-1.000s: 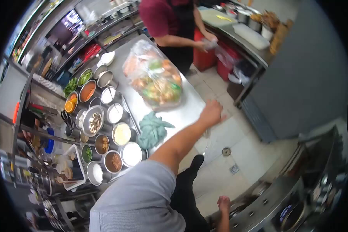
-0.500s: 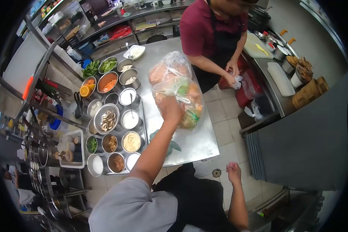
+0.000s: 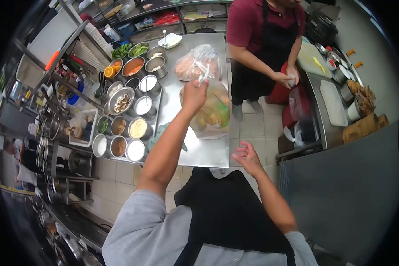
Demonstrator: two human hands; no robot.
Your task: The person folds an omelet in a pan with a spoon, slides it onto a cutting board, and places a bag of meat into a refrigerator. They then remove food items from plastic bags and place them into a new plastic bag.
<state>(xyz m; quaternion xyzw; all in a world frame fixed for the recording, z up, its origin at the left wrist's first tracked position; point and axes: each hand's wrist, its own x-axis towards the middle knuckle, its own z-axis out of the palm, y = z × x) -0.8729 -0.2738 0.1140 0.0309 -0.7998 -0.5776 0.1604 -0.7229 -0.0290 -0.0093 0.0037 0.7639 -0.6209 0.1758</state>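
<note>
My left hand (image 3: 194, 95) grips the tied white neck of a clear plastic bag (image 3: 212, 113) with greenish and orange scraps in it. The bag hangs stretched below the hand, over the right side of the steel table (image 3: 181, 155). Behind it sits a second knotted plastic bag (image 3: 195, 63) with pinkish-orange contents. Off the table's front right corner, my right hand (image 3: 248, 158) is held out with fingers spread and nothing in it. A green cloth (image 3: 157, 141) lies on the table left of the held bag, partly behind my left forearm.
Steel pots of ingredients crowd the table's left side, among them a bowl of sliced mushrooms (image 3: 122, 103) and a pot of grated cheese (image 3: 138, 128). A person in a maroon shirt (image 3: 241, 26) stands across at the right, hands together, near a red bin (image 3: 292, 116). A grey panel (image 3: 337, 177) stands at my right.
My left hand has lifted the front bag by its neck, and it now hangs longer. My right hand has risen toward the table and opened. The view has shifted; the other person has straightened.
</note>
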